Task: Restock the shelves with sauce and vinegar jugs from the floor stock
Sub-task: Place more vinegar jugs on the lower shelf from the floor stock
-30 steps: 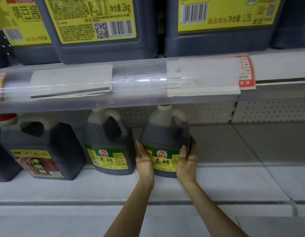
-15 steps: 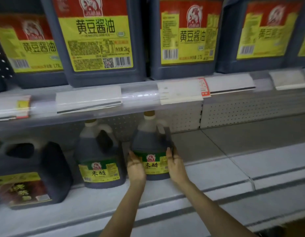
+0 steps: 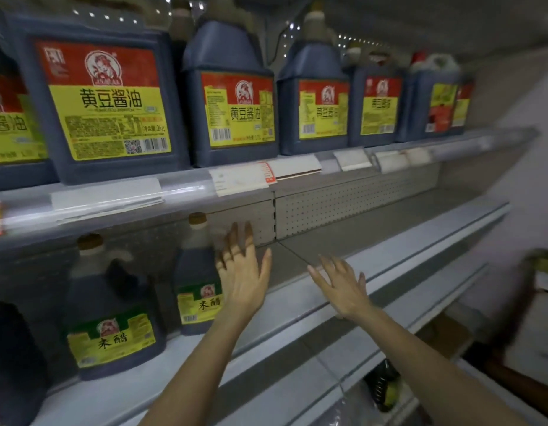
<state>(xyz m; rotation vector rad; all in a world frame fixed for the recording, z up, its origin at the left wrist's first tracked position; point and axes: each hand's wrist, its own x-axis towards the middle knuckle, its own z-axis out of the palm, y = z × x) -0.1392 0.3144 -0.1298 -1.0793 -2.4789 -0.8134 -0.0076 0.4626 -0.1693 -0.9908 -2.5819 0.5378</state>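
Head view: both grips hold nothing, fingers spread. The left grip (image 3: 243, 272) hangs just right of the vinegar jug (image 3: 199, 287), the right grip (image 3: 340, 287) farther right of it. That jug stands upright on the lower shelf (image 3: 374, 238); a second vinegar jug (image 3: 110, 327) stands left of it, soy sauce jugs (image 3: 236, 96) above it.

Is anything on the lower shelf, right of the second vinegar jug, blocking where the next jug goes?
Nothing visible does. The lower shelf is bare right of the second vinegar jug, back to the pegboard. Only the open left hand and right hand hover in front of it.
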